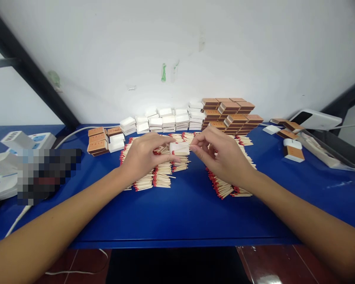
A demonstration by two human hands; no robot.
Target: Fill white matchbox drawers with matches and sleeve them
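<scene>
My left hand (144, 156) and my right hand (220, 154) meet over the middle of the blue table (183, 213), both pinching a small white matchbox tray (180, 148) between them. The tray holds red-tipped matches. Under and around the hands lie spread heaps of loose matches (161, 177), with more of the matches (225, 187) below my right wrist.
White inner trays (162, 120) are stacked at the back centre, brown matchbox sleeves (230, 114) piled to their right, a few more sleeves (100, 140) at the left. Power strips (23, 140) and cables lie far left. A white device (315, 118) and loose boxes (292, 152) sit at the right.
</scene>
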